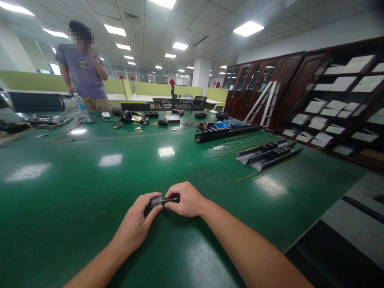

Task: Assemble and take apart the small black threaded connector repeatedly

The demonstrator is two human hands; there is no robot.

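Note:
A small grey cylinder (pixel 156 201) with a dark, ridged shaft (pixel 171 199) lies level between my two hands, just above or on the green tabletop; which of these I cannot tell. My left hand (pixel 138 218) closes round the cylinder, thumb below and fingers above. From the other side, my right hand (pixel 187 200) pinches the shaft, its thumb and fingertips close to the cylinder. Part of the shaft's far end is hidden by the right fingers. The exact kind of this part does not show.
The glossy green table (pixel 75 192) stretches ahead. Black metal channels (pixel 270 156) and thin rods (pixel 228 152) lie to the right. Across the back are a headset-like device (pixel 135 117), cables and small boxes. A person (pixel 84 76) stands at the far left, behind a water bottle (pixel 81 107).

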